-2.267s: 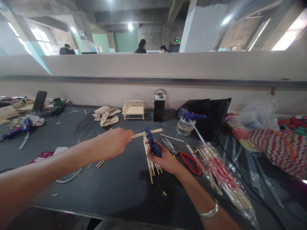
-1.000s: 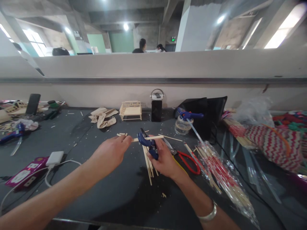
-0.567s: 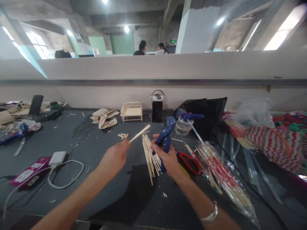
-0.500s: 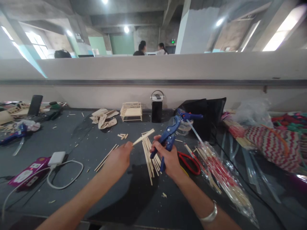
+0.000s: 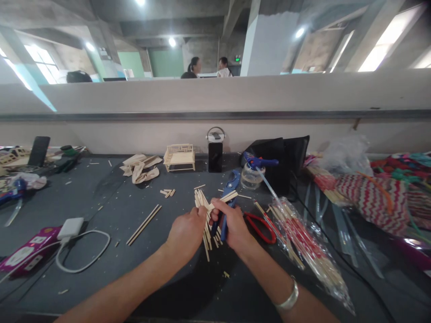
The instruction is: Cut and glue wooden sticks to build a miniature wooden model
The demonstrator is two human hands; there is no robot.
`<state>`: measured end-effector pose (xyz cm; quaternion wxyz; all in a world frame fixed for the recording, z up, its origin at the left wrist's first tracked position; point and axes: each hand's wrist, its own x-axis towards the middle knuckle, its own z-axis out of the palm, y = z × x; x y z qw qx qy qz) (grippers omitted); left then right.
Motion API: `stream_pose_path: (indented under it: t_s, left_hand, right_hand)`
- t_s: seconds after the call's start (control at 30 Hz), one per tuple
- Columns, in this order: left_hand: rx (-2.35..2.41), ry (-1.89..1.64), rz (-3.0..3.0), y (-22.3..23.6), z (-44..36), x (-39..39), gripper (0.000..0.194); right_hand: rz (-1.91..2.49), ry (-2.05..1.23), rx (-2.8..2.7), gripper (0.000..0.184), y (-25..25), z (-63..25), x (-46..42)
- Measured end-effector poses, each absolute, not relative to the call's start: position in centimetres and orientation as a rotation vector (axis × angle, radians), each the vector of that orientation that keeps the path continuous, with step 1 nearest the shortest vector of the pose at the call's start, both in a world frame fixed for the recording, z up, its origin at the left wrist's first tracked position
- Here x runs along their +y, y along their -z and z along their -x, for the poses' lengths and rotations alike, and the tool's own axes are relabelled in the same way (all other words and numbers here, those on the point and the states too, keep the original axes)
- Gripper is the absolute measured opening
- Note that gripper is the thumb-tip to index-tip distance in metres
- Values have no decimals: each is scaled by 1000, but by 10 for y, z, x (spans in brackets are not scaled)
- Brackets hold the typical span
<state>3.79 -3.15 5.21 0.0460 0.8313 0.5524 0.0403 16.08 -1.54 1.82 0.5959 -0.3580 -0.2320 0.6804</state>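
Observation:
My left hand (image 5: 187,229) is closed round a small bunch of thin wooden sticks (image 5: 230,196), whose ends point to the upper right. Held in my right hand (image 5: 237,226) is a blue-handled pipe cutter (image 5: 232,180). The right thumb and forefinger also touch the bunch, which crosses in front of the cutter; whether its jaws are apart cannot be made out. Below both hands a loose pile of wooden sticks (image 5: 206,246) lies fanned on the dark table. Two more sticks (image 5: 144,225) lie to the left, near several short cut pieces (image 5: 167,193).
At the back stand a miniature wooden bench (image 5: 180,158) and a phone (image 5: 215,158). A blue glue gun (image 5: 261,162) rests over a clear jar (image 5: 251,177). Red-handled scissors (image 5: 261,229) and bagged sticks (image 5: 310,246) lie right. A power strip (image 5: 28,251) with a white cable sits left.
My left hand has moved right with the sticks, bringing them to my right hand, whose fingers now touch them. The cutter has dropped slightly and sits behind the bunch. The view has shifted a little.

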Motion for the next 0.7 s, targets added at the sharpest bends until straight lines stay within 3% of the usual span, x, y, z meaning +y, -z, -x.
stream_pose_path:
  t_s: [0.13,0.23,0.37,0.7]
  left_hand:
    - [1314,-371,-2173,-58,-17,-21,16]
    - [1042,-308,-1729,-65,2,-7,34]
    - [852,-214,-1336,-70,13,3,39]
    - [788,-273,-1345,-59,9,-1,32]
  right_hand:
    - [779,-1593,-578,27,-20,-163,-15]
    - [737,-1605,-619,24,-23,-163,-16]
    - [750,-1621,-659,24,-25,-162,-18]
    - [798,-1618,-702,28,-23,-165,-15]
